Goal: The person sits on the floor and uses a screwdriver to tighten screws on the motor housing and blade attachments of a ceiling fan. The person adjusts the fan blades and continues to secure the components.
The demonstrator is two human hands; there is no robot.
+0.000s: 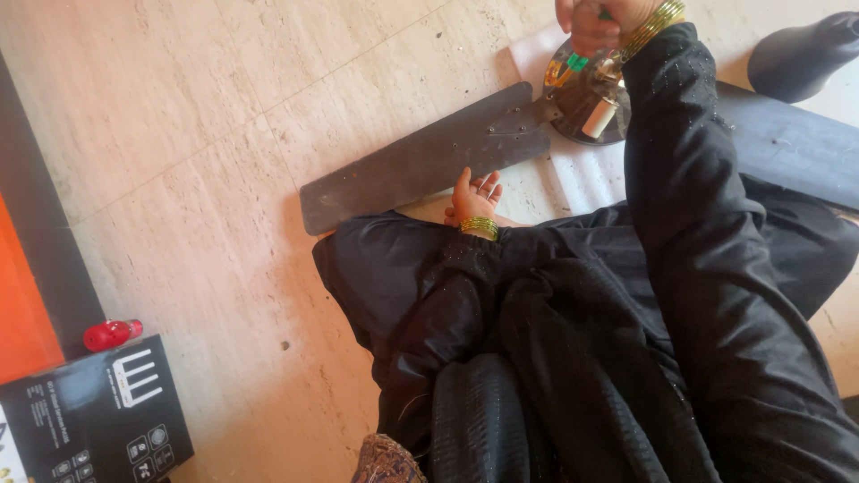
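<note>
A black box (pixel 94 420), cut off by the frame's lower edge, lay far left of the fan hub (pixel 586 94), with a red object (pixel 111 334) just above it. 1 dark fan blade (pixel 420 161) extended left from the hub. The left hand (pixel 474 197) rested on the floor below that blade, fingers loosely apart. The right hand (pixel 595 22), partly cropped, was clenched around a green-handled tool (pixel 573 64) over the hub. A 2nd blade (pixel 796 148) was partly hidden by the sleeve.
</note>
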